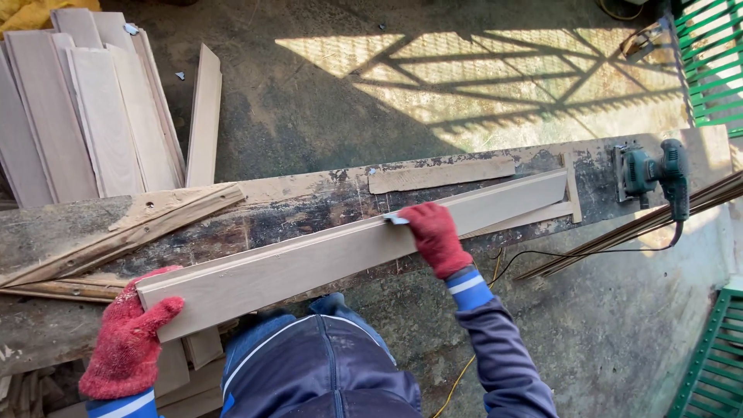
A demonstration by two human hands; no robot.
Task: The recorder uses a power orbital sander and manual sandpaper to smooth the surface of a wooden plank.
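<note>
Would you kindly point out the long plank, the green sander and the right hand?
long plank (325, 259), head view, middle of its face.
green sander (654, 174), head view, its body.
right hand (435, 236), head view, back of glove.

We see open concrete floor (325, 101) beyond the bench (294, 209); stacked boards (85, 116) block the far left, a green power sander (654, 174) and what seem metal rods (635, 228) crowd the right end.
</note>
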